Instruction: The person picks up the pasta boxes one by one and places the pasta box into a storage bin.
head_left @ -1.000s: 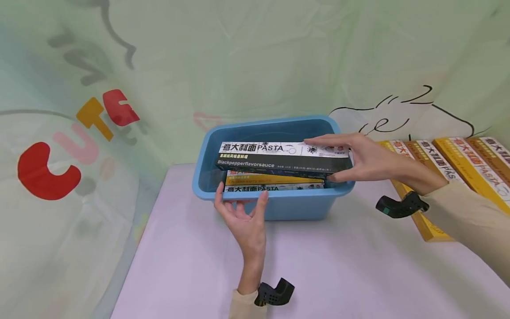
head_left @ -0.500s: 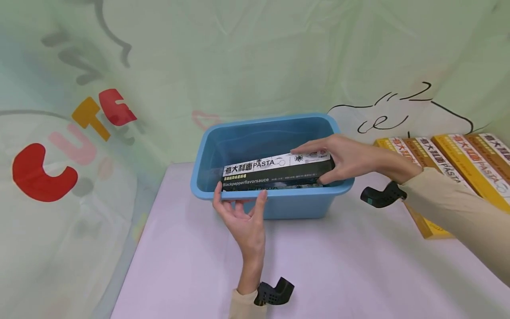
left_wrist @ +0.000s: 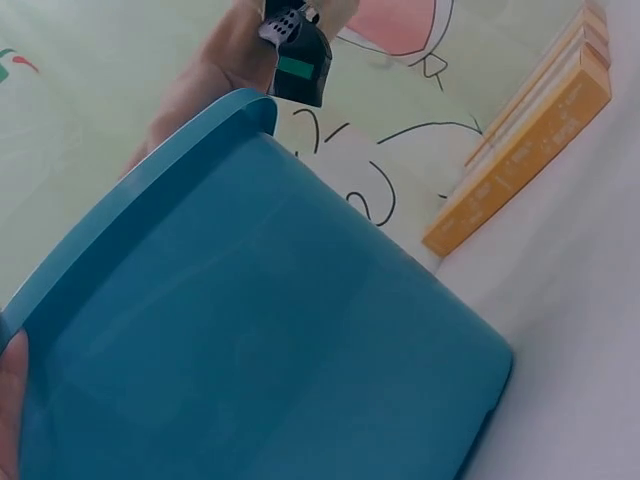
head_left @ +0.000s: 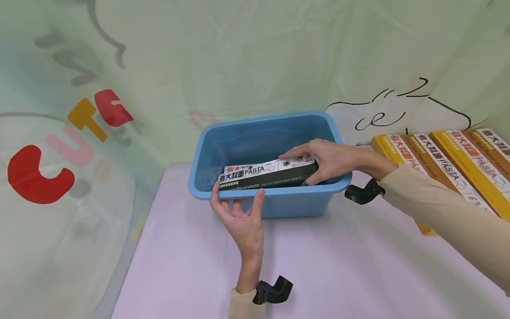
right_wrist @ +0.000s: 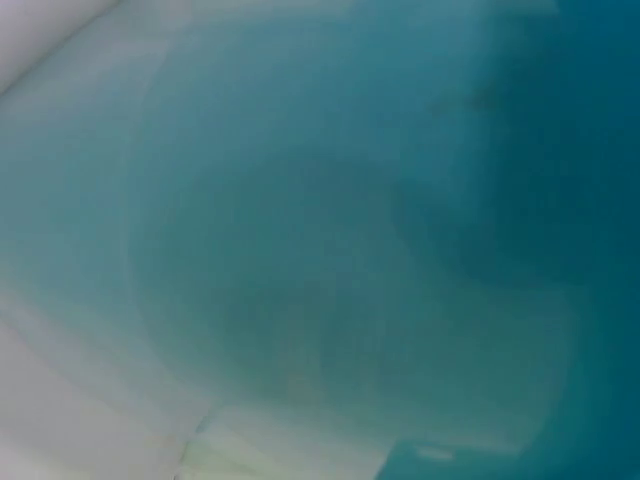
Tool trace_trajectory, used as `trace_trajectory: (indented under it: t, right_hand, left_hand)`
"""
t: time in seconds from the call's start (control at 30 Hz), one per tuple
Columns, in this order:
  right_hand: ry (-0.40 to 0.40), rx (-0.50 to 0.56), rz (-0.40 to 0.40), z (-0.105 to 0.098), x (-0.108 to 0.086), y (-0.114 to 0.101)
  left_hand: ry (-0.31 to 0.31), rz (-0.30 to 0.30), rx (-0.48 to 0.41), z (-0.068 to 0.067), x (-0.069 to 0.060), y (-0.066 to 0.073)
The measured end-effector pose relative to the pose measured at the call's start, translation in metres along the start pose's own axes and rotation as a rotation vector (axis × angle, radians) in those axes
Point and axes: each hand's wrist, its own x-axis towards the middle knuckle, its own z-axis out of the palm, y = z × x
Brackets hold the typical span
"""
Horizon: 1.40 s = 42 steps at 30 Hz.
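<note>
My right hand (head_left: 320, 160) reaches into the blue plastic bin (head_left: 295, 206) and grips the right end of a black-and-white pasta box (head_left: 267, 175), labelled black pepper flavor sauce. The box lies low inside, slightly tilted, near the front wall. Behind its left end shows a strip of another pasta box (head_left: 237, 168). At the front rim, my left hand (head_left: 241, 221) holds the bin, with a finger and the thumb on the edge and the other fingers curled below. The left wrist view shows the bin's outer wall (left_wrist: 280, 300) close up; the right wrist view is blurred blue.
Several yellow and brown pasta boxes (head_left: 470, 168) lie side by side on the right of the pale table (head_left: 318, 274), partly behind my right forearm. A printed curtain (head_left: 239, 57) hangs close behind the bin.
My right hand has moved left and down, lowering the black-and-white pasta box from rim height into the bin. My left hand stays on the front rim.
</note>
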Motion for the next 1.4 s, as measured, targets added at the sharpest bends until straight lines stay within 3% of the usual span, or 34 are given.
trace_trajectory:
  t: [0.57, 0.97, 1.07, 1.2, 1.4]
  right_hand:
    - [-0.07, -0.018, 0.047, -0.01, 0.005, -0.001]
    - [0.019, 0.15, 0.067, -0.025, -0.012, -0.01]
    - [0.098, 0.164, 0.067, -0.027, -0.025, -0.017]
    - [0.28, 0.173, 0.093, -0.025, -0.051, -0.023]
    - [0.55, 0.151, 0.174, -0.014, -0.094, -0.009]
  left_hand:
    - [0.015, -0.002, -0.001, 0.003, 0.002, -0.001]
    - [-0.006, 0.015, 0.006, 0.002, 0.003, -0.001]
    - [-0.008, 0.015, 0.006, 0.001, 0.002, -0.001]
    - [-0.008, 0.004, 0.007, 0.001, 0.001, -0.002]
    - [-0.01, 0.001, 0.005, 0.001, 0.001, -0.001]
